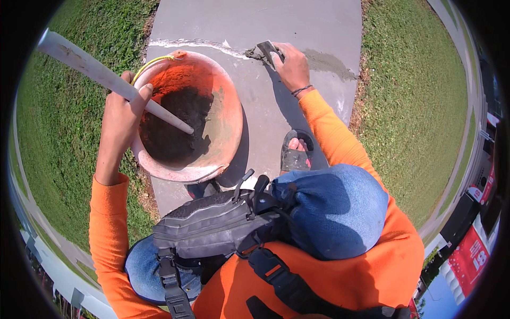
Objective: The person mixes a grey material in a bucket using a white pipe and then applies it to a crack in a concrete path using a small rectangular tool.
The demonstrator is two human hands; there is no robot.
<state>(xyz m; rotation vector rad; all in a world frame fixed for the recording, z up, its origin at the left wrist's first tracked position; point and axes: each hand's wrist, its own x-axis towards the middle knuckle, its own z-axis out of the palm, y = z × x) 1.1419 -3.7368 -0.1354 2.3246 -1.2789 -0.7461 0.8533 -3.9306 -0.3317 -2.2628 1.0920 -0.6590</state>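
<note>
My left hand (123, 109) is closed round a long white pipe (87, 66) at the left rim of an orange bucket (231, 101). The pipe slants down into the bucket, and its lower end touches grey wet mortar (183, 114) inside. My right hand (292, 66) grips a small flat scraper (265, 50), its blade against a lump of mortar (255, 55) on the concrete path (260, 106). From there a darker smear of mortar (329, 63) runs right, while a rough, pale crack (199, 44) runs left.
Grass (409, 90) borders the path on both sides. My sandalled foot (297, 149) stands right of the bucket, partly under my bent knee (340, 207). A black bag (207, 228) hangs across my lap. A yellow cord (146, 66) lies along the bucket's rim.
</note>
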